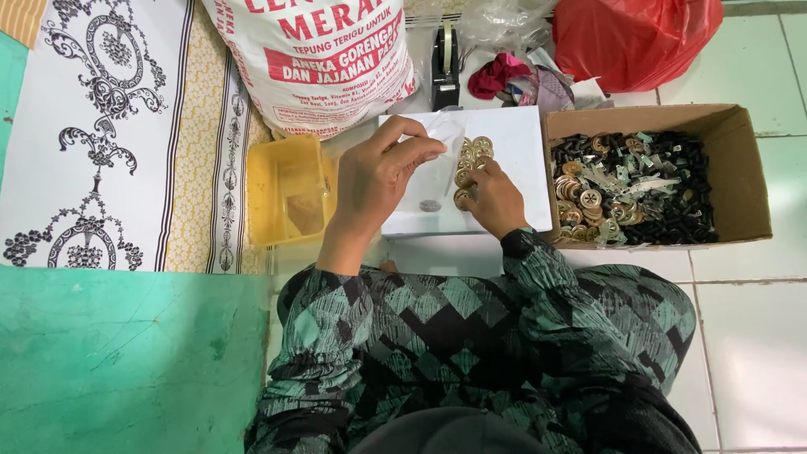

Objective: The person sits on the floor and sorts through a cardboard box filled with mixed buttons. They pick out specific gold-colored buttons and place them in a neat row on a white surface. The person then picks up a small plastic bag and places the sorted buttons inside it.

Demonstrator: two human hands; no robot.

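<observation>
Left hand (pixel 382 181) pinches a clear bag (pixel 429 168) open so the right hand (pixel 496 197) can slide gold buttons (pixel 471 160) inside.

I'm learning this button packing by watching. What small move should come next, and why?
Probably the right hand slides another gold button into the clear bag that the left hand pinches; a cluster of buttons lies at the bag.
</observation>
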